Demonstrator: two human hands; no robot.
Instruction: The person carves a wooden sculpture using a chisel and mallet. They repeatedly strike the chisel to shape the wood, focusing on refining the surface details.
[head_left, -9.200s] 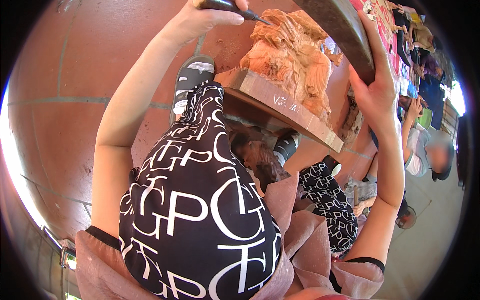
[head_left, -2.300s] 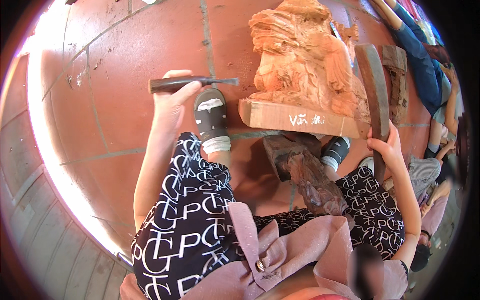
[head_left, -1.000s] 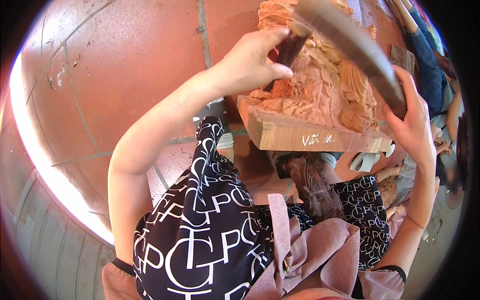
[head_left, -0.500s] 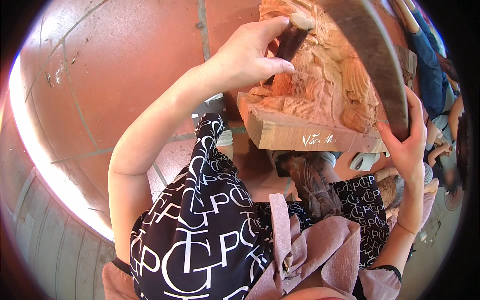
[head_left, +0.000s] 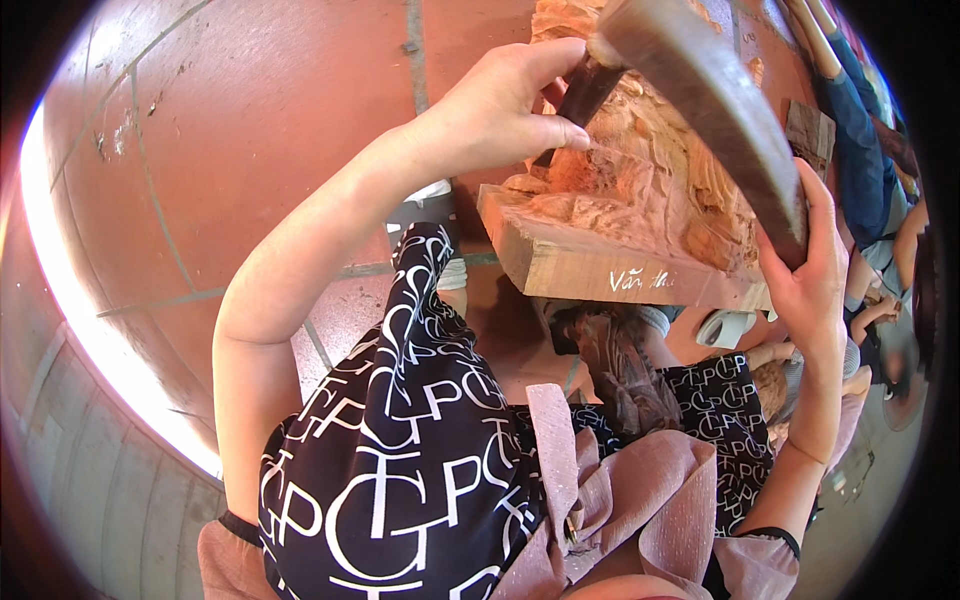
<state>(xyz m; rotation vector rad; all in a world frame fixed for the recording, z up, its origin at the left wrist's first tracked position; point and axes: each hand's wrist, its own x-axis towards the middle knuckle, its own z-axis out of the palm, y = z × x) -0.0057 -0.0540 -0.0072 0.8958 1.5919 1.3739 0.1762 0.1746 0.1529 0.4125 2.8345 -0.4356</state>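
Observation:
My left hand (head_left: 505,105) is closed round the dark handle of a chisel (head_left: 588,95), which stands tilted on a carved wood block (head_left: 620,240). The chisel's lower end is largely hidden by my fingers. The block has a reddish, deeply cut relief of folds and flat, pale sides with white handwriting. My right hand (head_left: 815,265) grips the narrow end of a dark, curved wooden mallet (head_left: 715,105). The mallet arches over the carving, and its broad end meets the top of the chisel handle in this view.
Red floor tiles (head_left: 270,120) spread out at the left. Beyond the carving, at the right, lies a small wood piece (head_left: 808,135). Other people (head_left: 860,160) sit along the right edge. A patterned black cloth (head_left: 400,470) covers my lap, with a brown crumpled bag-like thing (head_left: 630,375) beside it.
The mallet's broad end has come left and down onto the chisel's top, and my right hand has risen slightly. My left hand and the chisel have barely moved.

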